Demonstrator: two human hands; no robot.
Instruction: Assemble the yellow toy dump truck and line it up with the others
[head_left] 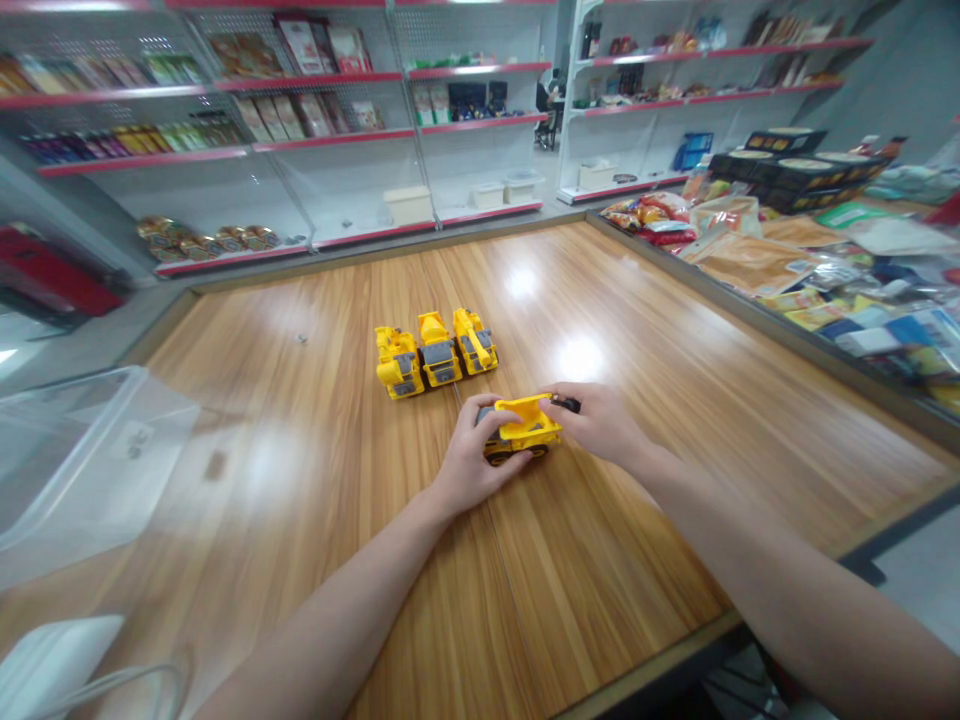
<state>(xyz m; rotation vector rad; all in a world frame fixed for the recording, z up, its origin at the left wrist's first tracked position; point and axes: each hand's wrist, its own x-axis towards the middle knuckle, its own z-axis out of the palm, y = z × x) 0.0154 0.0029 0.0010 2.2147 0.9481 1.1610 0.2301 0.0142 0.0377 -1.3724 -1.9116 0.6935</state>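
A yellow toy dump truck (pixel 529 425) with black wheels stands on the wooden table, its bed facing up. My left hand (pixel 480 450) is closed round its grey front end, thumb low on the near side and fingers over the top. At the rear of the bed is my right hand (pixel 592 420), fingers pinched on a small black object (pixel 565 404) whose kind I cannot make out. Just beyond, three more yellow toys stand side by side: an excavator-like truck (pixel 399 362), a mixer truck (pixel 439 350) and a truck with a long boom (pixel 475 342).
At the left edge sits a clear plastic bin (pixel 90 450), with a white device and cable (pixel 60 650) nearer. Packaged goods (pixel 757 260) cover the adjoining surface on the right. Stocked shelves (pixel 330 80) line the back. A tiny bit (pixel 301 339) lies on the table.
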